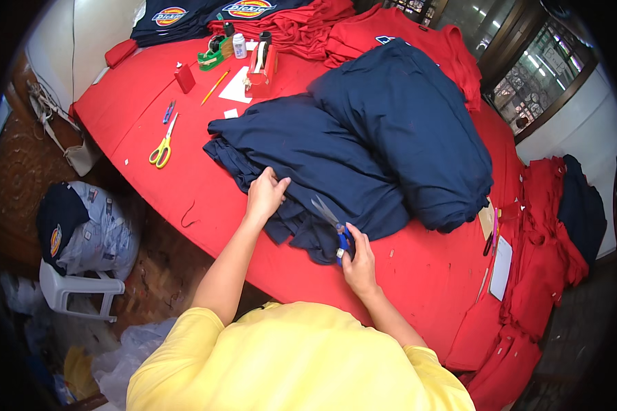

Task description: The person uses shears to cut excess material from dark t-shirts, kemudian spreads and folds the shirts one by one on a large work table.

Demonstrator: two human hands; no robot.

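Note:
A pile of navy blue garments (308, 140) lies on the red-covered table in front of me. My left hand (267, 195) is at its near left edge, fingers closed on the navy cloth. In my right hand (358, 261) is a pair of blue-handled scissors (331, 214). Their blades are spread apart and point up and left over the near edge of the pile. Behind and to the right, a thick rolled navy bundle (408, 127) rests partly against the pile.
Yellow-handled scissors (162, 151), a small blue cutter (168, 111), a pencil (215, 87), a green tape dispenser (214, 55) and a red one (260, 72) lie at the back left. Red garments (528, 253) are heaped on the right. A white stool (82, 284) stands left.

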